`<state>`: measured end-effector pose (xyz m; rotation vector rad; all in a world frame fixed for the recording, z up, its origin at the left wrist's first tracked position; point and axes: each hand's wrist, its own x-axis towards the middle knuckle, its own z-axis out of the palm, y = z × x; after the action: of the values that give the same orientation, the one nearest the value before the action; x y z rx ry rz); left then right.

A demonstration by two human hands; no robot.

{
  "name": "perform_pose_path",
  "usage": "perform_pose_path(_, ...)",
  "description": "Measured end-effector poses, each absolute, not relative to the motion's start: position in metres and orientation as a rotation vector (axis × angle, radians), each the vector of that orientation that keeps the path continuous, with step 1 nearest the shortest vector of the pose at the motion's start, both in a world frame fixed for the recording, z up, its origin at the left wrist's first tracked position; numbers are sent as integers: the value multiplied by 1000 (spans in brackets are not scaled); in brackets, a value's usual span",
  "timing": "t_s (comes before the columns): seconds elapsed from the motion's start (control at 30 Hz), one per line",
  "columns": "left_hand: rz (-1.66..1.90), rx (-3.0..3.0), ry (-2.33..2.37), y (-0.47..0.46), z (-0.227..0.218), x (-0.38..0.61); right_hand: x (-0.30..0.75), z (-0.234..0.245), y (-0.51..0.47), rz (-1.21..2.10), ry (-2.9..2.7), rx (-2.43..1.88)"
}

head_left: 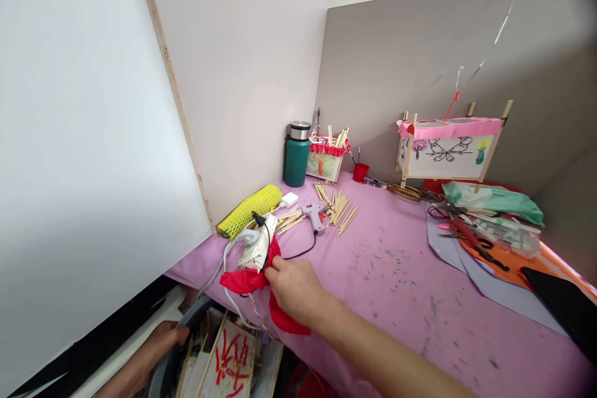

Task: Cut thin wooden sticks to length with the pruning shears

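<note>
My right hand (296, 289) reaches over the table's front edge, its fingers closed on a crumpled red cloth (242, 281). Part of the cloth hangs below my wrist. Right beside my fingertips lies a white power strip (261, 245) with a black plug and grey and white cords. Lower left, my left hand (168, 337) is closed round the rim of a dark grey bin (163, 373); some of its fingers are hidden. Inside the bin are wooden pieces and a panel (232, 357) with red painted strokes.
On the purple tablecloth (373, 317) lie a glue gun (314, 216), several wooden sticks (340, 208) and a yellow mesh-covered roll (249, 208). A green bottle (297, 155) stands behind. At right are a stick-framed lantern (450, 152), pliers (480, 245) and a black tablet-like slab (557, 301).
</note>
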<state>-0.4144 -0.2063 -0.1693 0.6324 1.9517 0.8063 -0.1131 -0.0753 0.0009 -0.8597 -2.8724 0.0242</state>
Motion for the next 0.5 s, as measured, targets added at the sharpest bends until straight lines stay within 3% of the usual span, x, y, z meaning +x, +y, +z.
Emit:
perform_pose_path(0.27, 789, 651, 2017, -204, -168, -413, -140, 9, -27, 55, -2752, -1091)
perform_pose_path(0.5, 785, 636, 1985, -205, -169, -413, -93, 19, -54, -10, -2911, -733)
